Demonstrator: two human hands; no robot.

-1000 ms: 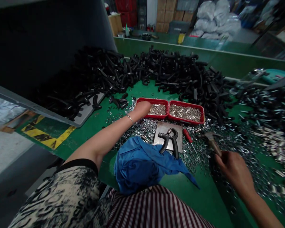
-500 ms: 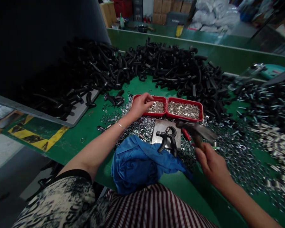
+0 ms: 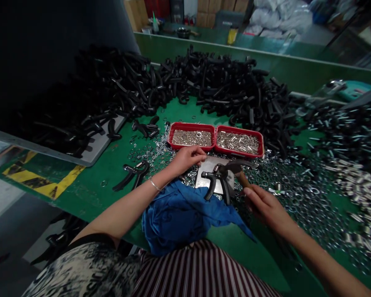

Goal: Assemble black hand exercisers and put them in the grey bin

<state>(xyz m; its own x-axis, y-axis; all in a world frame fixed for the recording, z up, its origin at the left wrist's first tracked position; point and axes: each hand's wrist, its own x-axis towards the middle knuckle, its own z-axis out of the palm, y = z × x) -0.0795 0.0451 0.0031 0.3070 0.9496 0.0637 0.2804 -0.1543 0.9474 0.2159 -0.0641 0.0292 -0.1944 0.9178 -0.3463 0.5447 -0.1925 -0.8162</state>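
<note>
My right hand [image 3: 262,204] grips a hammer [image 3: 243,180] by its wooden handle. The hammer's dark head is over a black plastic clamp [image 3: 210,185] with two curved legs; I cannot tell whether they touch. This clamp lies on a square metal plate [image 3: 201,178]. At the plate's upper left edge is my left hand [image 3: 187,161], thumb and fingertips pinched together. Whatever is in that pinch is too small to make out. Just beyond it sits the left red tray [image 3: 170,138], filled with tiny metal parts and one ring on top.
A second red tray [image 3: 261,150] holds small metal pins. Black clamp parts [image 3: 222,82] are heaped along the back. Loose metal rings [image 3: 309,210] spread right, beside silver cylinders [image 3: 355,185]. A blue cloth [image 3: 176,214] lies in front; another clamp [image 3: 131,175] rests left.
My left hand has come back from the left red tray to the plate's edge, its fingers now pinched. My right hand has moved left, bringing the hammer head over the clamp.
</note>
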